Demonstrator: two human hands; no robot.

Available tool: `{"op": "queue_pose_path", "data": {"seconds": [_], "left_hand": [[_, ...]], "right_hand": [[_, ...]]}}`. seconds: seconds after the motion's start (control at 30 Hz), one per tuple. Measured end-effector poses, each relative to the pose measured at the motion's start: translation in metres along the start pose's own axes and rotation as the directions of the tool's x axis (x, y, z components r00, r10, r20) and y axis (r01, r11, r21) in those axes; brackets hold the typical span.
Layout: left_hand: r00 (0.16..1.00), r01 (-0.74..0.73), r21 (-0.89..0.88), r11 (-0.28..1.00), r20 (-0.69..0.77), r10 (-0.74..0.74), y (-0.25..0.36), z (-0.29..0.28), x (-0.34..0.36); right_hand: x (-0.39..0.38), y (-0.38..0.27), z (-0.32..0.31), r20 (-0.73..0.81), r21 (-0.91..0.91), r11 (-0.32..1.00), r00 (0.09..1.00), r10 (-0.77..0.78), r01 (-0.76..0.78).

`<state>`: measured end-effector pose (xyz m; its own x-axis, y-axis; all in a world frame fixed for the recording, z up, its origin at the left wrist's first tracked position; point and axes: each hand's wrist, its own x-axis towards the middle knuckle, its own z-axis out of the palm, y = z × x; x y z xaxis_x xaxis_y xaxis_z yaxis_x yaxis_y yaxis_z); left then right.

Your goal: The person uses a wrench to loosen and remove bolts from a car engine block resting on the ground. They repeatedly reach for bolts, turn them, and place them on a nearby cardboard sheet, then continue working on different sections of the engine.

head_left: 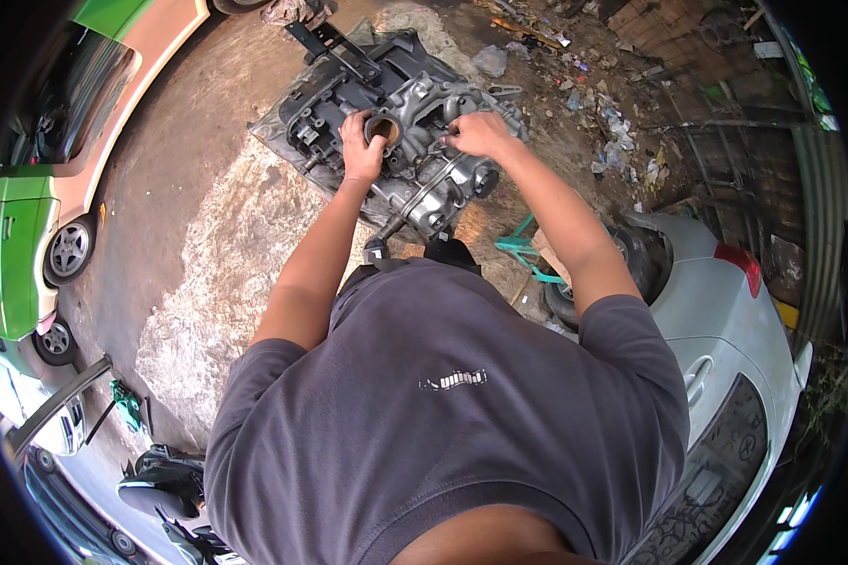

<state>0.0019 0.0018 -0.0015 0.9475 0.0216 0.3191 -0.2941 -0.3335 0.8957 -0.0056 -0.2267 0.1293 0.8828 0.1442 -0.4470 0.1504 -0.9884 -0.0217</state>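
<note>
A grey metal engine [433,188] with cast pipes and housings lies in front of me on a dark sheet. My left hand [361,151] grips the rim of a round metal port [383,130], with the thumb at its edge and the fingers along its left side. Further right, my right hand [481,135] is closed over the engine's upper right part, fingertips pressed together. Whatever may be between those fingertips is too small to make out. A black bracket [334,52] sticks out at the engine's far left.
At the left stands a green and cream vehicle [28,254]; a silver car [716,292] is close on my right. A green metal stand [523,247] sits beside its wheel. Litter [617,132] covers the ground at the far right. A motorcycle [165,480] is behind on the left.
</note>
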Motion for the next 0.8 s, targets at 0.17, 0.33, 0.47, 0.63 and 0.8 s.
{"op": "queue_pose_path", "data": {"seconds": [0.17,0.33,0.47,0.63,0.8], "left_hand": [[1.0,-0.001,0.0,1.0,-0.003,0.001,0.0,0.002,0.0],[1.0,0.02,-0.007,1.0,-0.016,-0.02,0.004,0.001,-0.001],[0.999,0.029,-0.026,0.999,-0.027,-0.03,0.006,0.002,-0.001],[0.999,0.008,-0.041,0.999,-0.037,-0.009,0.005,0.003,-0.001],[0.999,-0.02,-0.023,1.0,-0.034,0.019,0.004,0.003,0.0]], "right_hand": [[0.008,0.004,0.0,0.029,0.013,0.997,0.997,-0.072,0.072],[0.006,-0.004,-0.001,0.04,-0.014,0.997,0.997,-0.071,0.071],[-0.009,-0.019,0.005,0.063,0.028,0.999,0.998,0.028,-0.029],[-0.038,-0.044,0.035,-0.095,0.214,0.96,0.974,0.203,-0.179],[-0.052,-0.046,0.031,-0.095,0.209,0.956,0.969,0.228,-0.205]]}}
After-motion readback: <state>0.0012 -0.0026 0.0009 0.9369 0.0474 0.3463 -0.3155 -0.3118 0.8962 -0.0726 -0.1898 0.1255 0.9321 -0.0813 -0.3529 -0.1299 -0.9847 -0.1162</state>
